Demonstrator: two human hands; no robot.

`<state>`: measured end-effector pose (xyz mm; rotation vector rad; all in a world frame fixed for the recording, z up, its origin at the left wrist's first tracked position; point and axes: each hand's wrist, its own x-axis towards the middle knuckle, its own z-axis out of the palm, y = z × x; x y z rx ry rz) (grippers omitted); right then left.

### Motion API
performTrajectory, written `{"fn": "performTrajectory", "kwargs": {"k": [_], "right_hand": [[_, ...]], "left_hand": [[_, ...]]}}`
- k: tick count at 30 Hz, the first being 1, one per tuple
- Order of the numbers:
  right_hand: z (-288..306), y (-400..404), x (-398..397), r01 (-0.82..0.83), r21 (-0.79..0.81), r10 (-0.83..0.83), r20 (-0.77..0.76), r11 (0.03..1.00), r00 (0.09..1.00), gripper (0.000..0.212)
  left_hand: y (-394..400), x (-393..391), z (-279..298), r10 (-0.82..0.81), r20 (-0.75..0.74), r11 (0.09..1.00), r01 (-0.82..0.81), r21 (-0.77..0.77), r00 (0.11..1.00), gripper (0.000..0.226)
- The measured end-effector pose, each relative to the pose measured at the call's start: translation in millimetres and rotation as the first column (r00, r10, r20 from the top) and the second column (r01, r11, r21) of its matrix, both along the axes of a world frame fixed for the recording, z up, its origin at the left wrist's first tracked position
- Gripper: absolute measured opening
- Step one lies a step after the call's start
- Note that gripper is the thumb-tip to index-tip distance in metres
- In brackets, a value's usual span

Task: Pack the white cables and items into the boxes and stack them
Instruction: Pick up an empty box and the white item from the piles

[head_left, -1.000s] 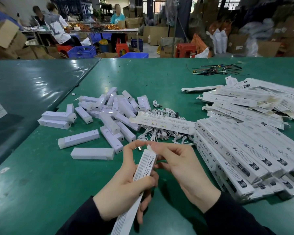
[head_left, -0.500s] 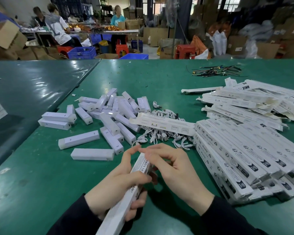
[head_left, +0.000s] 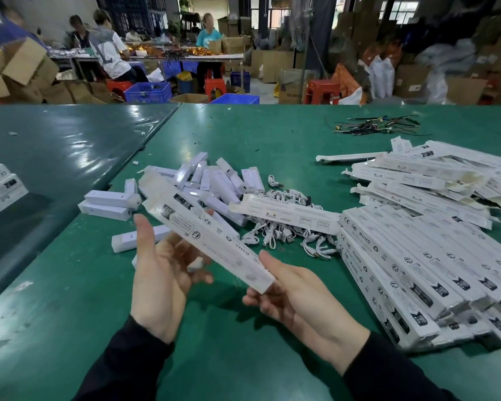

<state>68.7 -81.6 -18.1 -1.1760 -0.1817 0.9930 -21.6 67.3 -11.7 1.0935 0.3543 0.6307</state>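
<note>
My left hand (head_left: 162, 273) is motion-blurred at the fingers, hidden behind the long box (head_left: 206, 227). Box print smeared, unreadable. Stacked boxes (head_left: 417, 273) run off the right edge. Cable pile (head_left: 284, 235) partly covered.

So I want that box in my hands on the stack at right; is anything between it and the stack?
Nothing visible does. The box, held between the left hand and right hand, has only bare green table between it and the stack of packed boxes.
</note>
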Motion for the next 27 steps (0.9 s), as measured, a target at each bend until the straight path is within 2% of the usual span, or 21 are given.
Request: {"fn": "performTrajectory", "kwargs": {"k": [1,3,5,7,8,9,11,13,15,17,20,23,25,27], "right_hand": [[-0.5,0.2,-2.6,-0.02,-0.001,0.02,0.005,1.0,1.0,0.055],[-1.7,0.1,-7.4,-0.082,-0.017,0.083,0.065,0.996,0.994,0.05],[-1.7,2.2,-11.6,-0.136,-0.052,0.144,0.202,0.989,0.969,0.041],[-3.4,6.2,-14.1,-0.098,-0.089,0.126,0.41,0.991,0.903,0.038],[-6.7,7.8,-13.5,-0.036,-0.112,0.093,0.56,0.993,0.823,0.037],[-11.1,8.7,-12.5,0.042,-0.138,0.072,0.721,0.99,0.69,0.035],[-17.2,10.9,-9.7,0.147,-0.172,0.108,0.925,0.974,0.365,0.023],[-16.5,17.7,-8.7,0.134,-0.206,0.192,0.975,0.969,0.112,0.013],[-15.9,30.1,-6.2,0.101,-0.294,0.3,0.952,0.95,-0.054,0.03],[-12.8,45.5,-4.6,0.088,-0.335,0.342,0.936,0.938,-0.087,0.046],[-9.1,67.3,-5.5,0.103,-0.366,0.372,0.927,0.925,-0.041,0.057],[-9.7,80.2,-5.1,0.141,-0.353,0.367,0.926,0.925,-0.087,0.044],[-6.9,78.7,-1.6,0.161,-0.338,0.353,0.933,0.927,-0.076,0.037],[-6.2,71.8,3.6,0.2,-0.384,0.411,0.905,0.901,-0.113,0.036]], "left_hand": [[-2.2,0.2,1.4,0.022,0.038,0.999,-0.023,0.033,0.999,0.079],[-5.9,1.4,4.0,0.049,0.085,0.997,-0.054,0.059,0.995,0.058],[-5.9,2.3,6.6,0.096,0.07,0.994,-0.099,0.047,0.993,0.038],[-1.3,1.2,6.7,0.165,0.053,0.986,-0.165,-0.006,0.985,0.034],[2.0,0.4,6.3,0.203,0.041,0.979,-0.202,-0.028,0.978,0.035],[4.7,-0.1,6.3,0.238,0.023,0.97,-0.237,-0.044,0.971,0.036],[7.1,-1.3,7.2,0.293,-0.006,0.955,-0.293,-0.053,0.956,0.041],[7.5,-1.7,8.2,0.311,-0.009,0.948,-0.311,-0.062,0.95,0.044],[7.6,-2.2,8.9,0.304,-0.008,0.949,-0.304,-0.082,0.953,0.044],[10.3,-2.9,10.1,0.31,-0.014,0.944,-0.309,-0.111,0.951,0.048],[17.6,-5.4,11.5,0.348,-0.046,0.921,-0.35,-0.171,0.936,0.047],[22.1,-7.4,11.2,0.357,-0.068,0.898,-0.363,-0.25,0.932,0.044],[23.3,-7.8,10.0,0.35,-0.082,0.892,-0.358,-0.277,0.933,0.044],[24.4,-7.7,8.4,0.342,-0.088,0.891,-0.353,-0.285,0.935,0.044]]}}
